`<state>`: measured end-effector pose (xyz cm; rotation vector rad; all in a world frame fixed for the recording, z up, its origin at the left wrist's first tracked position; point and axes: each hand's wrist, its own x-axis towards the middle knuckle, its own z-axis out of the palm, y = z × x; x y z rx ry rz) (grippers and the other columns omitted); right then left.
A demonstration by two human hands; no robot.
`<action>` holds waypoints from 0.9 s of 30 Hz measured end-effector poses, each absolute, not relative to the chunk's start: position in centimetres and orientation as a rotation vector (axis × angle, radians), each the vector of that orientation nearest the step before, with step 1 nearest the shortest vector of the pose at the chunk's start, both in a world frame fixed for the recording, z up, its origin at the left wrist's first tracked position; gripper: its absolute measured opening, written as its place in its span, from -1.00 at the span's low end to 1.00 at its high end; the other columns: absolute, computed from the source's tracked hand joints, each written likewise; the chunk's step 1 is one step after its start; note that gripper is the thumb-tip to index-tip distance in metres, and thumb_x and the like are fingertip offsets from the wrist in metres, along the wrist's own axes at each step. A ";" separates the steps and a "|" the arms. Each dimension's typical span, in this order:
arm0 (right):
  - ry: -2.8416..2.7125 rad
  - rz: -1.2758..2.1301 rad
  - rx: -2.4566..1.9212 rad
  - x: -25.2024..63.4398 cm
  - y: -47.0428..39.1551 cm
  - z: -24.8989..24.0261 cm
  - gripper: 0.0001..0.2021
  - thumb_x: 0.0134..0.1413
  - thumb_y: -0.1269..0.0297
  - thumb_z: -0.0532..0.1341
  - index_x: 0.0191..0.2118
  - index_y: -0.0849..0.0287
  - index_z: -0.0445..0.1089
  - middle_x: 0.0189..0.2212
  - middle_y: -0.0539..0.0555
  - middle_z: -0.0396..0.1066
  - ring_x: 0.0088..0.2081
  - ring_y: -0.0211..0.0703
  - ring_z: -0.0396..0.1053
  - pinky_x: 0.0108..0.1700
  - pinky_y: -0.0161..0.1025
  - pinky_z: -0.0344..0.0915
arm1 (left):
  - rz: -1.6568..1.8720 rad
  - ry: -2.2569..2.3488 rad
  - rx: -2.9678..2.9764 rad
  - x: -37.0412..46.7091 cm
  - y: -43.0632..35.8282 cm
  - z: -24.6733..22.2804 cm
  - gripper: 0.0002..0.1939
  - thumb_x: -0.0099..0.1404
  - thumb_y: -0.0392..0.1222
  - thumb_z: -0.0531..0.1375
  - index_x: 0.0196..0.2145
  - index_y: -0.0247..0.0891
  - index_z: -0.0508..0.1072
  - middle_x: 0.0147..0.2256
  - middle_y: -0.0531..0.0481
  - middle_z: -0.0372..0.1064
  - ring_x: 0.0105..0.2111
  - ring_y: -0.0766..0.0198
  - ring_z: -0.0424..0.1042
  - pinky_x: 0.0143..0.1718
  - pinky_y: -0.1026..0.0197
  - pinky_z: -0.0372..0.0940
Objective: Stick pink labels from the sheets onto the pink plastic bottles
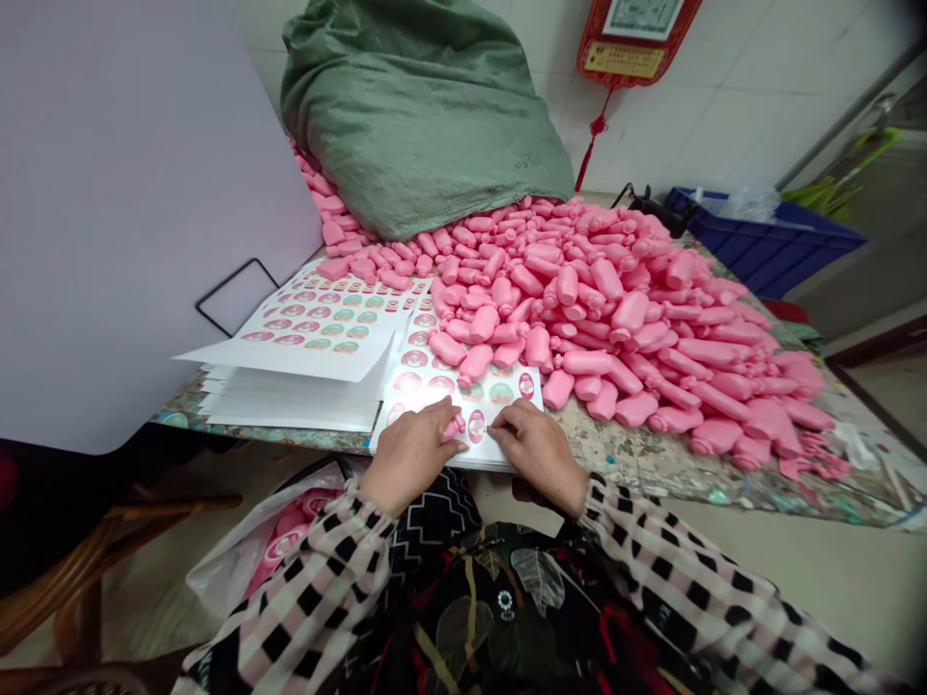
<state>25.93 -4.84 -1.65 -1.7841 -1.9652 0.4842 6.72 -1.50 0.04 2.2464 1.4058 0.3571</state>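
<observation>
My left hand (412,452) is closed around a small pink plastic bottle (454,428), mostly hidden by the fingers, low over a sticker sheet (435,384). Beside the bottle, a pink oval sticker (476,426) shows on the sheet. My right hand (540,449) has thumb and forefinger drawn together at that sticker's right edge; whether they grip its rim cannot be made out. Another oval sticker (526,385) lies just above the right hand. The sheet carries round pink and green stickers too, and a few loose pink bottles (476,366) rest on its upper part.
A large heap of pink bottles (623,319) spreads across the worktable (601,452), spilling from a green sack (435,106). Stacked sticker sheets (290,401) lie at left beside a pale panel (145,193). A plastic bag (232,569) with labelled pink bottles hangs low; a blue crate (768,246) stands behind.
</observation>
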 end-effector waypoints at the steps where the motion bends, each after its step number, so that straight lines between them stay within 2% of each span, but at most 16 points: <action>1: -1.926 0.476 -1.798 25.7 -5.1 -1.8 -0.90 0.11 0.29 0.14 -0.37 0.13 0.38 -0.36 0.01 0.33 -0.31 -0.23 0.29 -0.28 -0.31 0.12 | 0.364 1.400 2.245 6.7 -1.4 -0.1 -0.64 0.13 -0.07 0.20 -0.08 -0.03 0.38 -0.10 -0.07 0.43 -0.15 -0.03 0.38 -0.07 0.03 0.06; 8: -1.808 0.433 -1.901 24.6 -5.0 -1.8 -0.89 0.12 0.28 0.13 -0.37 0.13 0.37 -0.36 0.03 0.33 -0.30 -0.21 0.30 -0.26 -0.30 0.11 | 0.261 1.446 2.272 6.8 -1.4 -0.2 -0.52 0.14 -0.04 0.19 0.04 -0.04 0.31 0.00 -0.05 0.37 -0.07 -0.04 0.36 -0.13 0.06 0.14; 12: -1.807 0.445 -1.924 24.6 -4.6 -1.7 -0.88 0.12 0.26 0.13 -0.38 0.12 0.37 -0.35 0.03 0.34 -0.30 -0.21 0.30 -0.28 -0.31 0.10 | 0.200 1.463 2.346 6.8 -1.4 -0.2 -0.54 0.16 -0.04 0.17 0.04 -0.04 0.30 0.02 0.00 0.36 -0.07 0.00 0.37 -0.16 0.07 0.19; 19: -1.854 0.471 -1.946 24.9 -4.0 -1.4 -0.77 0.13 0.10 0.11 -0.39 0.12 0.35 -0.39 0.01 0.35 -0.35 -0.22 0.28 -0.35 -0.30 0.04 | 0.197 1.411 2.423 7.0 -2.4 0.0 -0.58 0.21 -0.05 0.14 0.04 -0.07 0.32 0.14 -0.06 0.22 -0.03 0.00 0.34 -0.10 0.03 0.21; 22: -1.856 0.478 -1.988 24.9 -3.6 -1.3 -0.80 0.08 0.12 0.16 -0.41 0.12 0.35 -0.40 0.00 0.36 -0.37 -0.22 0.28 -0.38 -0.31 0.01 | 0.177 1.344 2.436 7.5 -4.1 -0.3 -0.53 0.20 -0.05 0.16 0.08 -0.05 0.30 0.20 -0.14 0.09 -0.03 -0.01 0.34 -0.08 0.03 0.22; 27: -1.817 0.517 -2.040 24.7 -3.4 -1.1 -0.83 0.04 0.13 0.18 -0.43 0.11 0.36 -0.41 -0.02 0.38 -0.40 -0.24 0.27 -0.43 -0.31 -0.03 | 0.124 1.404 2.476 8.7 -6.6 -1.0 -0.33 0.17 -0.11 0.19 0.21 0.09 0.07 0.28 -0.26 -0.20 -0.10 -0.05 0.37 -0.13 -0.02 0.24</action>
